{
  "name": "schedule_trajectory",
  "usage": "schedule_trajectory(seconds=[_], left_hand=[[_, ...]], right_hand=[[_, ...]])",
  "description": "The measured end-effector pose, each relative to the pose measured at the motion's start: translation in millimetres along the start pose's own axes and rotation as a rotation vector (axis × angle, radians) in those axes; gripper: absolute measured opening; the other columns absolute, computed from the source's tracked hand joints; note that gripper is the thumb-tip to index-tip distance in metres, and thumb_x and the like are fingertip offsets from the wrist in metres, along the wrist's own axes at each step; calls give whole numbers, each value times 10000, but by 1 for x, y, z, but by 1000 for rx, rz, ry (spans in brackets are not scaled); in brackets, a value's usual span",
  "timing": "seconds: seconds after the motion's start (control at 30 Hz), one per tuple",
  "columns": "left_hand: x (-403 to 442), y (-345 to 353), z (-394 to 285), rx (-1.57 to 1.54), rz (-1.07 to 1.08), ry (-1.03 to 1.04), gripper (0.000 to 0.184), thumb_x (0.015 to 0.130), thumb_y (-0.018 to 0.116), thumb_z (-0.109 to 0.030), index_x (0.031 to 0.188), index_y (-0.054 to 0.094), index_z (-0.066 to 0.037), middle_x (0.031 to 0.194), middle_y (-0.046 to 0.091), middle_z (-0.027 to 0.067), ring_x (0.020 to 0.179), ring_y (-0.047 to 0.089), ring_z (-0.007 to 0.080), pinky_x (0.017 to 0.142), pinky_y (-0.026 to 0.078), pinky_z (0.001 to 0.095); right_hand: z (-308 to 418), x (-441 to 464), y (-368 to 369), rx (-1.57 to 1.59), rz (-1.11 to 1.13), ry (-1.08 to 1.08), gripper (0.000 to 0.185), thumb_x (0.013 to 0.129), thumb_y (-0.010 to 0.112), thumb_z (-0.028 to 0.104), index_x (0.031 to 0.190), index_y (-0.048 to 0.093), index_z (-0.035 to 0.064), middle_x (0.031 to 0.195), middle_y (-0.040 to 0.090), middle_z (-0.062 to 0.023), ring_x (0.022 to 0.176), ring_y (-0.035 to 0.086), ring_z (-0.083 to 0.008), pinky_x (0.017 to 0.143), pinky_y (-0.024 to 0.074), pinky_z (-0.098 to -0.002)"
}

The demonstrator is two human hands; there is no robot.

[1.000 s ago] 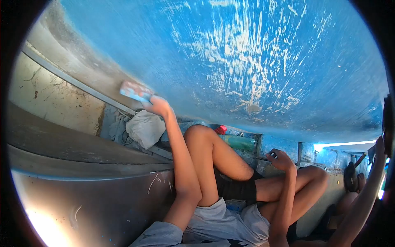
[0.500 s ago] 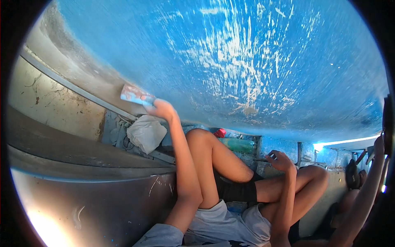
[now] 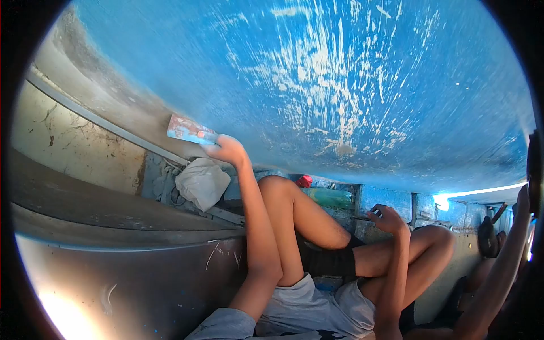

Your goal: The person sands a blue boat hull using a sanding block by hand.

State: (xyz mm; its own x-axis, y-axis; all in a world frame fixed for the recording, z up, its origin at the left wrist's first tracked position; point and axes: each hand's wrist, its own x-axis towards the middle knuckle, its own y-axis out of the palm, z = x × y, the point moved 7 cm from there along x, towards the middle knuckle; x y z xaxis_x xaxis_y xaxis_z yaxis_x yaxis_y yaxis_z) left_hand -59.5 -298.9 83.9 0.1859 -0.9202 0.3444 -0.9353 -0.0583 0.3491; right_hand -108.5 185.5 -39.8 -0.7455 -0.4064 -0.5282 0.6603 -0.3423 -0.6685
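My left hand (image 3: 226, 149) is closed on one end of a flat rectangular piece of sandpaper (image 3: 184, 126), reddish brown with light blue smears. The thumb lies along its face. It rests against the lower left edge of a large curved blue surface (image 3: 226, 85), where the blue gives way to grey. White scratches and bare patches run down the middle of that surface. My right hand (image 3: 388, 219) hangs above my bent leg, fingers loosely curled and apart, with nothing clearly in it.
A crumpled white plastic bag (image 3: 203, 184) lies below my left forearm. Beyond my knees are a green plastic bottle (image 3: 328, 197) and a red item (image 3: 305, 181). A dark, scratched panel (image 3: 141, 283) fills the lower left. At far right another person's arm (image 3: 498, 272) reaches up.
My left hand and the sandpaper have shifted very slightly and look less blurred. My right hand stays nearly where it was.
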Motion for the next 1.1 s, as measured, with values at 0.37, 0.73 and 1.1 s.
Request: schedule_trajectory(seconds=[0.37, 0.73, 1.1], left_hand=[[17, 10, -30, -112, 78, 24, 482, 1034, 405, -214, 1271, 403, 206, 1250, 511, 360, 1164, 551, 387, 994, 436, 424], [25, -5, 15, -109, -8, -35, 419, 1015, 415, -165, 1240, 447, 188, 1207, 535, 341, 1148, 561, 366, 996, 423, 419], [14, -18, 39, 40, 35, 102, 495, 1021, 430, -243, 1251, 433, 195, 1212, 535, 340, 1128, 568, 363, 986, 425, 407]], right_hand=[[-7, 3, 2, -1, -9, -12, 384, 913, 605, 377, 1033, 670, 18, 840, 699, -190, 758, 684, -308, 717, 518, -424], [2, 0, -3, 23, -30, -12, 393, 899, 609, 401, 1046, 673, 42, 845, 697, -189, 826, 682, -329, 773, 512, -437], [-4, 2, 5, 33, -3, 21, 386, 894, 620, 392, 1050, 671, 43, 847, 691, -191, 842, 677, -324, 767, 510, -437]])
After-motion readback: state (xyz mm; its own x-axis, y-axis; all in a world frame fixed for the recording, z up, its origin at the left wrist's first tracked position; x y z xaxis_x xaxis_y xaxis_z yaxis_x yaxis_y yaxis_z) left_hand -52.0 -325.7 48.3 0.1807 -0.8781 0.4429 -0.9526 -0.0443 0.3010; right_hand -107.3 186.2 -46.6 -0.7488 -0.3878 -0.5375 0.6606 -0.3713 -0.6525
